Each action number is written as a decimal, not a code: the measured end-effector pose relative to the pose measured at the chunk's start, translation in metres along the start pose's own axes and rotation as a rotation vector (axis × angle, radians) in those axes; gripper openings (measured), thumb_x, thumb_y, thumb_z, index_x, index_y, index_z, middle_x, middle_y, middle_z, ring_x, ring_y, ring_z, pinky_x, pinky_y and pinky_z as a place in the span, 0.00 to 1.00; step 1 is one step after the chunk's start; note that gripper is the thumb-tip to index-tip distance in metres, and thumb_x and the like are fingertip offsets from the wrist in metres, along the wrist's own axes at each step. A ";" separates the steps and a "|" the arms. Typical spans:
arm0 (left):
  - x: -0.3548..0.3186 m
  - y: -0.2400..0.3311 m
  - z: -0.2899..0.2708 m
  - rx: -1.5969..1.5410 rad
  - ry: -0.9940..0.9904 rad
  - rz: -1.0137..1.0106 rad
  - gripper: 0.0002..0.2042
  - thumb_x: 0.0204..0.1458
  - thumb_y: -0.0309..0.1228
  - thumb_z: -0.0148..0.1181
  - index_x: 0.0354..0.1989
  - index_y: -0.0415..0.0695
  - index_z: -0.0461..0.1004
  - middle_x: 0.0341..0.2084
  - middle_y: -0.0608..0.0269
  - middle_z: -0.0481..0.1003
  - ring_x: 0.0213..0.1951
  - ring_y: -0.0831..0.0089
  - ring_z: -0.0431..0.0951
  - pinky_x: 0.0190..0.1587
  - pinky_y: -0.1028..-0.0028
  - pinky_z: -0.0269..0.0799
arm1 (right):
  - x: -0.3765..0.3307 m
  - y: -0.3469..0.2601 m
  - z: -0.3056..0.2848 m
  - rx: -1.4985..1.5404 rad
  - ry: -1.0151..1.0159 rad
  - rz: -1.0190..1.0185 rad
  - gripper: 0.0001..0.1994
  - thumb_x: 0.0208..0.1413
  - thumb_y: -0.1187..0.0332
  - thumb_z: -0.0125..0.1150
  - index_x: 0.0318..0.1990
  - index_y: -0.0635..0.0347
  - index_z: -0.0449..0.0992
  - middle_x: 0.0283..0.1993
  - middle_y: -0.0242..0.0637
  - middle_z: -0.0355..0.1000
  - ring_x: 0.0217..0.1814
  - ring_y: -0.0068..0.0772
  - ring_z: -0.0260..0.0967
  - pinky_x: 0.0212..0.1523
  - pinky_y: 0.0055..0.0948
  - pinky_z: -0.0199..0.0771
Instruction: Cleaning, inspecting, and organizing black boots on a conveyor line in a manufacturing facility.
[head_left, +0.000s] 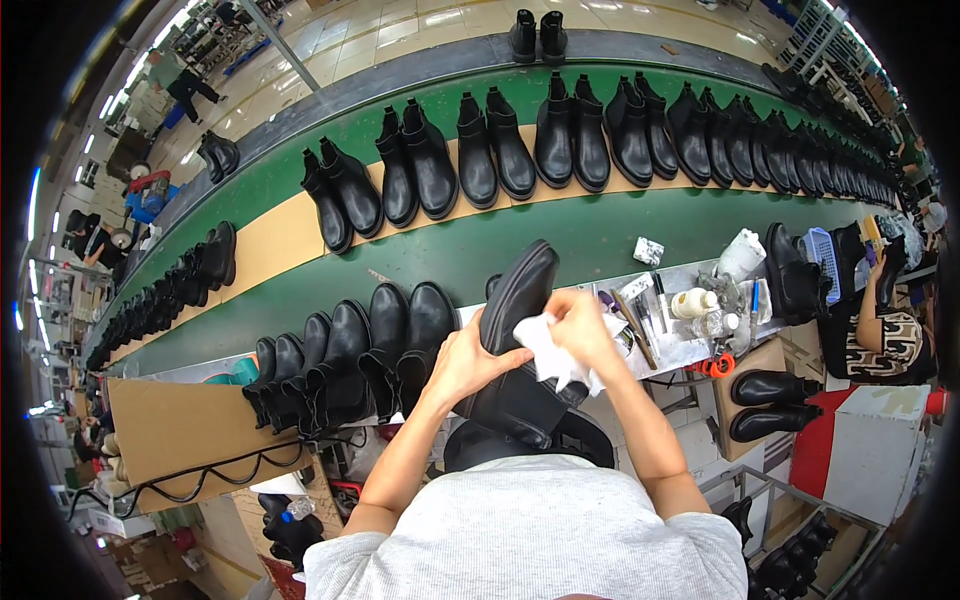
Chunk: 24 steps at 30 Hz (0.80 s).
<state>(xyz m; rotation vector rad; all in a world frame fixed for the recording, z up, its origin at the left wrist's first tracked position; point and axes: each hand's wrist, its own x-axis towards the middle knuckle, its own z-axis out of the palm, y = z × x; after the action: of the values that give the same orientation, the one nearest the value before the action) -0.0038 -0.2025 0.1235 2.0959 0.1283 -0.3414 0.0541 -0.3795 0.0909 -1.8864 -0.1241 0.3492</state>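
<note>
A black ankle boot [518, 290] is tilted up in front of me, toe pointing away. My left hand [465, 360] grips its left side, thumb laid across toward the middle. In my right hand [585, 328] a crumpled white cloth [545, 350] is pinched and pressed against the boot's right side. Part of another black boot shows below, close to my lap, mostly hidden behind my hands and the cloth. Just left of my left hand, several black boots [345, 345] stand in a row along the bench edge.
A green conveyor [450, 245] runs across, carrying pairs of black boots [420, 165] on cardboard. To the right lie white bottles [693, 303], pens, orange-handled scissors [718, 366] and a blue basket [822, 262]. A cardboard sheet [190, 430] stands left. A co-worker's patterned sleeve [888, 340] shows far right.
</note>
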 end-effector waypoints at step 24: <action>0.007 0.002 0.003 0.001 -0.046 -0.015 0.40 0.32 0.47 0.70 0.53 0.36 0.63 0.35 0.45 0.76 0.40 0.55 0.77 0.45 0.66 0.71 | 0.020 0.002 -0.012 -0.044 0.097 0.000 0.01 0.36 0.80 0.58 0.20 0.66 0.72 0.18 0.41 0.71 0.20 0.29 0.71 0.24 0.27 0.70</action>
<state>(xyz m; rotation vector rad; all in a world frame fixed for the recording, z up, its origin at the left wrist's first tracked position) 0.0028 -0.2061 0.1220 2.0879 0.1168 -0.3988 0.0768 -0.3863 0.0890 -1.9429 -0.0676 0.2562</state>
